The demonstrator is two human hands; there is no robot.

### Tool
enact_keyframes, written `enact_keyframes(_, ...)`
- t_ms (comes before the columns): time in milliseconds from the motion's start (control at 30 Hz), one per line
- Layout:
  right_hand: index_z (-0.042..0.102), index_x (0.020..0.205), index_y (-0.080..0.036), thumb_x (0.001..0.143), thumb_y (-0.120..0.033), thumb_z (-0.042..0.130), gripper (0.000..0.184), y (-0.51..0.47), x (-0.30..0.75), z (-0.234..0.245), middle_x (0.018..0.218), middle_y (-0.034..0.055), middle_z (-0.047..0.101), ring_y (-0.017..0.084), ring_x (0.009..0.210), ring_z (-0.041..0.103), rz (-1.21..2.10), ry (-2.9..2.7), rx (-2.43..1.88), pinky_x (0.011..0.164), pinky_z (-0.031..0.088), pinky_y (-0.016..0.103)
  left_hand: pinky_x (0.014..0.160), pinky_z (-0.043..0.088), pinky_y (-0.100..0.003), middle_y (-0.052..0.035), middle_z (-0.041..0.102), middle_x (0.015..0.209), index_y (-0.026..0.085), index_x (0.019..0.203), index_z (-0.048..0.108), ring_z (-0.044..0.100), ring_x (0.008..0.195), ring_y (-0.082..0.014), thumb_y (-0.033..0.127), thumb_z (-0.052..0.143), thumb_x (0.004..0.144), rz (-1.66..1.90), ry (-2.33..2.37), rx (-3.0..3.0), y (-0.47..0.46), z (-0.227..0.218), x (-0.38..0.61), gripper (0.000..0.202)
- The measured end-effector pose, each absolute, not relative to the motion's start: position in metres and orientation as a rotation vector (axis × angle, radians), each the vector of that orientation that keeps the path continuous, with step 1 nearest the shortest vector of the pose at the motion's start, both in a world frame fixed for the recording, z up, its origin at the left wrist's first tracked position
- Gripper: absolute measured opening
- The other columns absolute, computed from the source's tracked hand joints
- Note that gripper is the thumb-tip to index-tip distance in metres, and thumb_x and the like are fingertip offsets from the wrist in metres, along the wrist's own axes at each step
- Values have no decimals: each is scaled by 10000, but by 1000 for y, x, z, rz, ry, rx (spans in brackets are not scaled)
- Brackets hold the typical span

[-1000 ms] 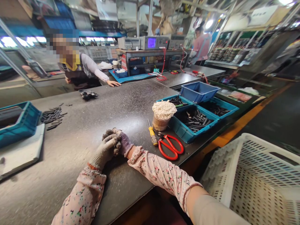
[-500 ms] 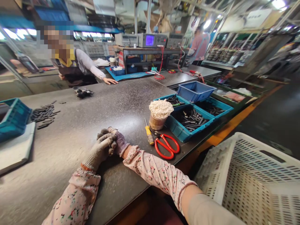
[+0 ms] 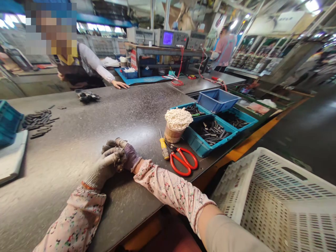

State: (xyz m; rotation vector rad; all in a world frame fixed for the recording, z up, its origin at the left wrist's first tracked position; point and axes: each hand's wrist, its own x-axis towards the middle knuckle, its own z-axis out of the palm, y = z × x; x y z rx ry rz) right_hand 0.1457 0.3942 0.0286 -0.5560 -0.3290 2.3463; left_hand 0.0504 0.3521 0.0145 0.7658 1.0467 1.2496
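Observation:
My left hand (image 3: 106, 166), in a worn whitish knit glove, rests at the front of the dark table with its fingers folded against my right hand (image 3: 130, 154). A purplish, dirty glove covers the right hand, and its fingers curl in among those of the left. The two hands are clasped together; anything between the palms is hidden. To the right of them lie a yellow-handled screwdriver (image 3: 164, 148) and red-handled scissors (image 3: 185, 161). Behind these tools stands a brown cup (image 3: 173, 134) packed with white-tipped sticks (image 3: 179, 118).
Teal bins (image 3: 201, 148) hold black rods, and a blue bin (image 3: 218, 99) sits on top. A white crate (image 3: 262, 196) stands right of the table edge. Loose black rods (image 3: 39, 120) lie at left. Across the table, a co-worker's hand (image 3: 120, 84) rests on the surface.
My view has turned slightly, so the scene sits a little farther left and higher. My hands stay clasped, with a small shift of the fingers.

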Motion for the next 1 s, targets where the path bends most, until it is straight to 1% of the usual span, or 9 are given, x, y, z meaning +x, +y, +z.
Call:
enact_keyframes(100,534,835,-142,993,-274,315,301,392,147,30,700,46,627,137,577,622,2358,-367,-587,502,535,242,388,439,-186,-15,625,581,155,698,685,528,449,-101,233,809,524,1207,1037,806,351,11,46,228)
enact_keyframes(200,563,873,-142,960,-220,406,196,390,149,27,772,45,648,133,635,639,2340,-517,-543,542,543,238,305,314,-173,4,552,487,160,776,701,416,349,-74,291,795,579,1137,1065,858,349,8,40,254)
enact_keyframes(300,589,902,-137,912,-138,464,126,387,151,26,825,45,657,122,691,648,2245,-640,-490,595,548,219,293,270,-168,18,508,440,162,801,687,382,318,-75,360,779,614,1051,1088,896,346,12,38,287)
enact_keyframes(367,587,888,-135,926,-138,426,166,385,151,29,811,48,651,120,681,644,2237,-631,-522,584,545,213,297,274,-168,11,516,436,155,753,676,394,320,-79,379,789,596,1018,1074,935,344,18,40,296)
enact_keyframes(500,559,865,-146,980,-234,319,280,388,150,38,743,46,630,138,591,616,2335,-542,-640,498,534,243,294,290,-177,-6,509,406,148,590,628,390,301,-76,412,809,544,1008,1007,981,343,27,46,323)
enact_keyframes(667,534,874,-161,978,-260,321,257,392,149,40,713,34,622,153,555,598,2372,-529,-676,416,496,250,282,312,-177,-8,546,428,158,660,662,412,288,-86,372,809,537,1060,1080,950,346,22,44,287)
enact_keyframes(833,559,865,-152,978,-249,332,272,394,145,31,729,37,629,136,577,611,2328,-546,-629,466,520,237,275,318,-181,-2,557,432,161,686,663,418,290,-92,380,836,495,1059,1073,912,346,26,46,338)
enact_keyframes(900,558,861,-151,980,-258,337,273,394,144,29,729,36,629,134,590,618,2324,-512,-624,478,524,232,282,328,-182,-2,560,438,152,670,652,422,294,-89,377,837,507,1058,1050,913,346,27,49,334)
enact_keyframes(1000,539,836,-151,984,-299,341,288,396,144,27,696,30,619,136,580,615,2343,-405,-610,480,526,240,317,384,-190,-15,597,490,140,678,646,478,344,-100,330,834,520,1105,1016,875,346,25,51,310)
